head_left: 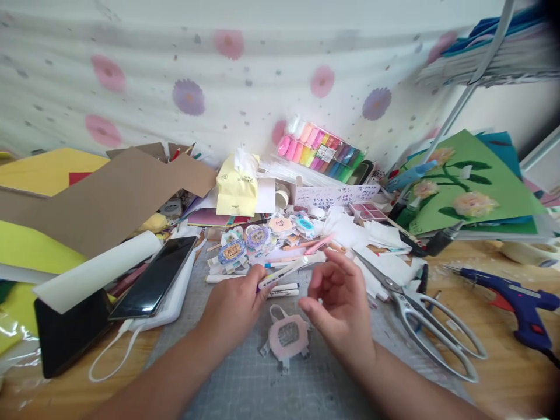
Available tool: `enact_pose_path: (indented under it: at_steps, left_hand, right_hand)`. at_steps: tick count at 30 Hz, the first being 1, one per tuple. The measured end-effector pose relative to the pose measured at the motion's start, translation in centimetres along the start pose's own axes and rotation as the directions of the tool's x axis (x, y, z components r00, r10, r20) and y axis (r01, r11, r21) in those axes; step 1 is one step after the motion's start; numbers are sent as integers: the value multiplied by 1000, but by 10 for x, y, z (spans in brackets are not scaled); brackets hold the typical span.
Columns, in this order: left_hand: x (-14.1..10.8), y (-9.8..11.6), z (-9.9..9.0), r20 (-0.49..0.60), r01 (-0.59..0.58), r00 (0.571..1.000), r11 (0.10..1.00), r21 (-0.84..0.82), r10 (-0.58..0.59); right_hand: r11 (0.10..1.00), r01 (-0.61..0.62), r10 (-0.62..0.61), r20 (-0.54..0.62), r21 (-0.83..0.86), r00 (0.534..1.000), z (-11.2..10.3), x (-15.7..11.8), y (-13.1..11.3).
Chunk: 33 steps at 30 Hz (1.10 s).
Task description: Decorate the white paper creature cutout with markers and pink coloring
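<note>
My left hand (234,303) is closed around a slim white marker (284,273) with purple markings, which points up and to the right. Facing it, my right hand (343,303) has curled fingers, with thumb and forefinger apart and nothing plainly held; its palm is partly hidden. Between my hands, a pale pink paper cutout (287,337) with a grey scribbled centre, a loop at the top and small tabs lies on the grey cutting mat (236,379). Just behind it are white markers (282,290), partly covered by my left hand. Similar coloured cutouts (258,237) are piled farther back.
Large scissors (420,321) and a blue glue gun (511,297) lie at the right. A phone (155,277) rests on a white device at the left, near brown card (109,192). Behind stand a yellow bag (237,186) and a pack of coloured clay (321,149).
</note>
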<state>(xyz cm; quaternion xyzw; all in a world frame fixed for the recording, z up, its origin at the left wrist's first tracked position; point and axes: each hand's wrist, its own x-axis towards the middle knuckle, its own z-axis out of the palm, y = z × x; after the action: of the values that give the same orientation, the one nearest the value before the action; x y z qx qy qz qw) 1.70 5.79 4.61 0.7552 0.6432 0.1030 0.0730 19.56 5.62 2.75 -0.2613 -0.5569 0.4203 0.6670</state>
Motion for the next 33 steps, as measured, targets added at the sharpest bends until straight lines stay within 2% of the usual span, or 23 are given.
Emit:
enact_pose_path:
  at_steps: [3,8,11,14,16,18,20,23,26,28,30,33]
  left_hand:
    - [1,0,0,37,-9,999,998,68,7]
    - [-2,9,-2,124,-119,988,974,193,96]
    - [-2,12,-1,132,-147,984,963,226,119]
    - [-1,11,1,108,-123,989,966,228,100]
    - [0,9,1,102,-109,991,973,202,90]
    - [1,8,-1,106,-92,992,979,180,73]
    - [2,6,-3,100,-49,994,985,168,32]
    - [2,2,-7,47,16,999,994,104,-21]
    - [2,-3,-6,-41,-101,994,991,-87,97]
    - [1,-5,-4,-119,-203,976,955,-214,181]
    - [1,-5,-1,-175,-246,964,925,-288,202]
    - [0,-3,4,-189,-269,958,911,-312,218]
  right_hand:
    - [1000,2,-2,76,-6,997,1,-2,3]
    - [998,-59,57,79,31,995,4,0,2]
    - [984,-155,151,59,84,987,5,3,1]
    - [949,-255,252,42,185,967,5,6,2]
    - [951,-241,224,107,192,969,4,6,3]
    - [979,-172,144,222,112,964,3,6,5]
    - [990,-134,117,290,40,950,2,6,8]
    - [976,-197,173,221,90,960,0,9,12]
    - [942,-243,222,112,231,969,-4,15,13]
    - [905,-293,283,79,308,956,-5,18,9]
    - [862,-355,349,83,361,933,-6,20,4]
    - [825,-410,395,124,389,910,-5,18,1]
